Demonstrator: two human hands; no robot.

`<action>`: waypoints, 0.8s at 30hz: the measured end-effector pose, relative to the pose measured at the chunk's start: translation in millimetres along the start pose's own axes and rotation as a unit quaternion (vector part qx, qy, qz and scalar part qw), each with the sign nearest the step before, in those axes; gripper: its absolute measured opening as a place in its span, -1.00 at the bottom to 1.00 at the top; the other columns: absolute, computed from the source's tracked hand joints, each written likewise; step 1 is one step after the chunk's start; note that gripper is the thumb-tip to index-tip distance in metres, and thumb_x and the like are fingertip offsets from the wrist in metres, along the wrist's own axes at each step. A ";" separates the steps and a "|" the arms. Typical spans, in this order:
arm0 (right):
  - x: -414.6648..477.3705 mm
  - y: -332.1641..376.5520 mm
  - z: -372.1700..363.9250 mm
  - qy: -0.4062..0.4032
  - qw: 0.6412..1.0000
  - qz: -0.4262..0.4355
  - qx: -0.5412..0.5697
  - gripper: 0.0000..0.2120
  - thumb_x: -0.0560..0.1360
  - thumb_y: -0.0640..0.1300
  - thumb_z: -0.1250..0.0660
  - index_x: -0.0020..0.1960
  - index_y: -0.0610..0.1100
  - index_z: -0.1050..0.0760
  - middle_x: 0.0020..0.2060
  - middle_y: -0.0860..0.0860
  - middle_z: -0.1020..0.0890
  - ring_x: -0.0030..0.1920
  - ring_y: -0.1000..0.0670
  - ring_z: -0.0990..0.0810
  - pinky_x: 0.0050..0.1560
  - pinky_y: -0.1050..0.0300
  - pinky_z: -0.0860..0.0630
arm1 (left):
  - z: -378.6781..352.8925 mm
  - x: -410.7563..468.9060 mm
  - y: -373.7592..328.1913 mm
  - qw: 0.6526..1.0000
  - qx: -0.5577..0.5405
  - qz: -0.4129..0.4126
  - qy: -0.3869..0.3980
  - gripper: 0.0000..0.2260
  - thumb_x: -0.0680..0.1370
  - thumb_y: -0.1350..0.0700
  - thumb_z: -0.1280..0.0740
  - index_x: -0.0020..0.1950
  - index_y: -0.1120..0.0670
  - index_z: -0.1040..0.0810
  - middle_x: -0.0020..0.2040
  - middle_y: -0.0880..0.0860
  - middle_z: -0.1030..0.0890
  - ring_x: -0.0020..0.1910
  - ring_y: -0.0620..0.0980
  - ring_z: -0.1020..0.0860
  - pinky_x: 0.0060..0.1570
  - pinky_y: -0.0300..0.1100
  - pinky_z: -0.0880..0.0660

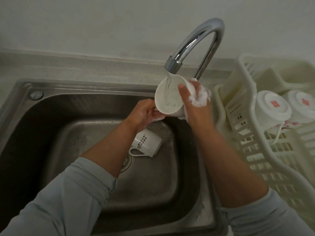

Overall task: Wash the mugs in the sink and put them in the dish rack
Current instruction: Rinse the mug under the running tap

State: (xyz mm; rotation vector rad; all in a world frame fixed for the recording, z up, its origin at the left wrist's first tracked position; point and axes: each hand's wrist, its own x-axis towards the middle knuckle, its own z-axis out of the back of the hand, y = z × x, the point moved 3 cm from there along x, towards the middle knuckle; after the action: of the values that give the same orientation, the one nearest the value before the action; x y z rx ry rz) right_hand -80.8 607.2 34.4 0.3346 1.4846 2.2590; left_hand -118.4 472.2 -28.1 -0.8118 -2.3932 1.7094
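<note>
Rinsing: a white mug [167,99] is held tilted under the faucet [204,36], over the sink [51,125].
Left hand [144,113]: curled round the mug's lower rim.
Right hand [196,103]: soapy, wrapped round its side.
Done: two mugs [271,106] are set upturned in the dish rack [255,150].
Remaining: one mug [146,143] is left lying in the sink.

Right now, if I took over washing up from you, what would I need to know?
Left hand: grips the white mug at its lower edge.
Right hand: foamy, grips the same mug's side.
The tap pours water into it, above the sink.
Done: two upside-down mugs sit in the dish rack.
Left: finish rinsing this one, rack it, then wash the printed mug lying on its side in the sink.
</note>
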 end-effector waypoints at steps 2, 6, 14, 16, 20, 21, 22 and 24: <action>-3.0 -1.2 3.5 0.024 0.996 -0.043 -0.076 -0.26 0.18 0.47 -0.17 0.28 0.16 -0.36 0.33 -0.01 -0.28 0.37 -0.12 -0.28 0.37 -0.15 -0.26 | -1.9 -6.4 10.8 0.998 -0.034 0.045 0.019 -0.64 0.39 0.05 -0.16 0.09 0.17 -0.52 -0.15 0.07 -0.68 -0.13 0.03 -0.66 -0.13 -0.21 -0.55; -2.0 -3.6 6.1 0.094 0.974 -0.100 -0.179 -0.27 0.33 0.46 -0.19 0.39 0.11 -0.28 0.37 -0.06 -0.21 0.36 -0.20 -0.25 0.38 -0.16 -0.24 | -8.3 -24.0 33.2 0.985 -0.148 0.090 0.010 -0.72 0.53 0.10 -0.12 0.11 0.19 -0.50 -0.19 0.12 -0.68 -0.17 0.08 -0.66 -0.29 -0.24 -0.54; -9.0 -27.3 -8.1 0.232 0.924 -0.207 -0.222 -0.02 0.21 0.59 -0.11 0.44 0.00 -0.23 0.38 -0.15 -0.31 0.27 -0.21 -0.42 0.32 -0.16 -0.32 | 7.3 -54.0 60.0 0.971 -0.159 0.180 -0.019 -0.70 0.43 0.13 -0.23 -0.52 0.10 -0.35 -0.18 0.13 -0.61 -0.11 0.17 -0.66 -0.36 -0.26 -0.51; -14.2 -37.6 -13.1 0.254 0.913 -0.277 -0.157 0.02 0.07 0.63 -0.17 0.36 0.05 -0.30 0.23 -0.14 -0.49 0.10 -0.18 -0.56 0.16 -0.14 -0.49 | 17.4 -59.4 59.9 0.972 -0.101 0.214 -0.014 -0.76 0.50 0.13 -0.20 -0.37 0.10 -0.45 -0.18 0.06 -0.65 -0.07 0.15 -0.66 -0.21 -0.17 -0.49; -25.0 -45.5 -20.9 0.270 0.886 -0.371 -0.070 -0.61 0.44 0.38 -0.15 0.07 0.13 -0.39 -0.14 -0.08 -0.58 -0.15 -0.10 -0.55 -0.12 0.03 -0.50 | 39.0 -66.1 45.8 0.963 0.019 0.268 -0.026 -0.85 0.56 0.11 -0.19 -0.02 0.12 -0.52 -0.06 0.12 -0.65 -0.10 0.15 -0.65 -0.01 -0.06 -0.48; -25.6 -46.7 -21.8 0.273 0.878 -0.388 -0.064 -0.67 0.47 0.35 -0.14 0.00 0.12 -0.40 -0.15 -0.09 -0.55 -0.15 -0.12 -0.52 -0.06 -0.02 -0.48 | 44.0 -66.5 39.4 0.960 0.046 0.274 -0.025 -0.84 0.56 0.11 -0.20 -0.14 0.11 -0.52 -0.07 0.14 -0.65 -0.08 0.18 -0.63 0.02 -0.04 -0.48; -29.0 -43.8 -24.8 0.276 0.869 -0.409 -0.040 -0.70 0.48 0.32 -0.15 -0.07 0.10 -0.39 -0.18 -0.09 -0.53 -0.17 -0.12 -0.49 -0.05 -0.06 -0.48 | 50.0 -66.0 33.0 0.957 0.077 0.277 -0.024 -0.77 0.56 0.11 -0.19 -0.29 0.10 -0.47 -0.11 0.16 -0.64 -0.08 0.18 -0.61 0.00 -0.04 -0.49; -34.3 -45.2 -32.4 0.292 0.846 -0.446 0.016 -0.74 0.51 0.23 -0.18 -0.10 0.05 -0.41 -0.22 -0.08 -0.51 -0.21 -0.12 -0.48 -0.20 0.00 -0.47 | 58.9 -62.8 17.7 0.948 0.151 0.278 -0.024 -0.65 0.57 0.09 -0.18 -0.43 0.08 -0.32 -0.18 0.17 -0.64 -0.15 0.14 -0.61 -0.14 -0.12 -0.50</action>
State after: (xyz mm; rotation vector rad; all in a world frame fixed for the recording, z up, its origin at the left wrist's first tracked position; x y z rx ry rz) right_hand -54.5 580.5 -19.1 -0.9453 1.4766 1.5838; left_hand -80.0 396.7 -51.6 -1.5016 -1.9552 2.2306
